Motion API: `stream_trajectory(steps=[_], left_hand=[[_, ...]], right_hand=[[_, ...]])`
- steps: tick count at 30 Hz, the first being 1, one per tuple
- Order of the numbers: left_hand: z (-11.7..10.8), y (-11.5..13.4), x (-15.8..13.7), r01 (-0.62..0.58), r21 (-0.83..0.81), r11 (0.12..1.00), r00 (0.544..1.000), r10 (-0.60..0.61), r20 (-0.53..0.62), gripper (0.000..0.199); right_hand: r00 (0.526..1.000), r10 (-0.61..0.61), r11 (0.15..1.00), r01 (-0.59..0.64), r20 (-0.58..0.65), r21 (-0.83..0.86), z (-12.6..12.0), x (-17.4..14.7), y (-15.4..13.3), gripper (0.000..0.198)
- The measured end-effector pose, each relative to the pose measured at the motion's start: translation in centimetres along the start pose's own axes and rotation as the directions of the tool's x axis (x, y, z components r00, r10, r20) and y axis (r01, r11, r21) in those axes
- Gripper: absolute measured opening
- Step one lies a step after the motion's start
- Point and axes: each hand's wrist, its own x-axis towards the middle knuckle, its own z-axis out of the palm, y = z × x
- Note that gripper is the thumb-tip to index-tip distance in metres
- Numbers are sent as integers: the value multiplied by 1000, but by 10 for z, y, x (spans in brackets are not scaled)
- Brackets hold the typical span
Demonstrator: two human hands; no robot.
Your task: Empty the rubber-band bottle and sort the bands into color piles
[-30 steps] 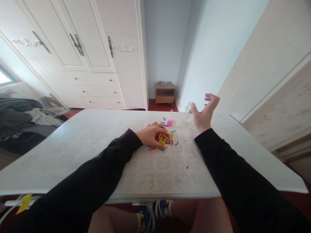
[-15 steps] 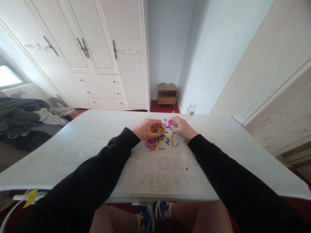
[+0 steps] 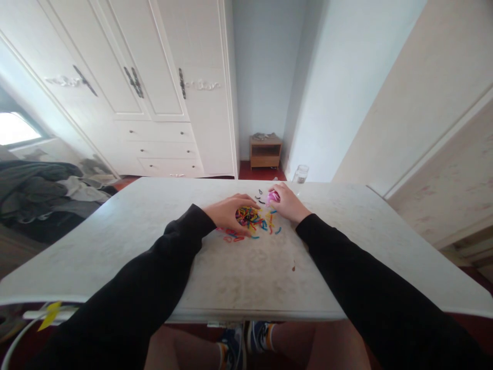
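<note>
A pile of small coloured rubber bands (image 3: 249, 218), in red, yellow, blue and black, lies on the white table. My left hand (image 3: 228, 211) curves around its left side, with the thumb and fingers wide apart and touching the bands. To the right, my right hand (image 3: 287, 202) is closed on a bunch of pink rubber bands (image 3: 273, 196). Between the hands a few black bands (image 3: 260, 201) lie loose. Several yellow, red and blue bands are scattered just below my right hand.
The white table (image 3: 246, 282) has stains and a small brown speck (image 3: 294, 266). A clear glass jar (image 3: 301, 173) stands at its far edge. Beyond are a white wardrobe (image 3: 165, 139) and a small wooden nightstand (image 3: 265, 152). Dark clothes (image 3: 38, 190) are heaped at left.
My left hand has come down and a little to the left, its fingers spreading around the pile of bands. My right hand stays nearly in place with the pink bands.
</note>
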Motion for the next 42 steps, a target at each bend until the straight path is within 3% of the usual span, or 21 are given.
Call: stream_trajectory(steps=[4, 11, 18, 23, 27, 34, 38, 42], left_hand=[[9, -3, 0, 25, 41, 999, 999, -26, 41, 76], [14, -7, 2, -16, -84, 996, 999, 12, -47, 23], [9, -15, -7, 18, -131, 991, 979, -44, -198, 17], [-10, -24, -36, 98, -172, 980, 907, -159, -391, 18], [-31, -36, -69, 244, -183, 952, 818, -303, -489, 28], [-67, -57, -125, 487, -112, 866, 731, -475, -490, 37], [-79, -60, -140, 536, -27, 844, 717, -471, -514, 38], [-81, -62, -146, 561, -46, 827, 687, -495, -532, 43]], right_hand=[[1000, 11, 1000, -11, 14, 2, 2, 0, 1, 25], [1000, -20, 1000, 20, 18, 17, 6, 1, 2, 31], [998, -69, 998, 69, -3, -16, 10, 0, 1, 31], [990, -139, 990, 138, -37, -14, 9, -1, -7, 37], [988, -148, 988, 146, -41, -46, 8, -2, -13, 41], [990, -134, 989, 131, -34, -64, 8, -3, -18, 44], [995, -101, 991, 100, -6, -94, 6, -3, -19, 45], [996, -92, 990, 92, 11, -108, 6, -4, -18, 46]])
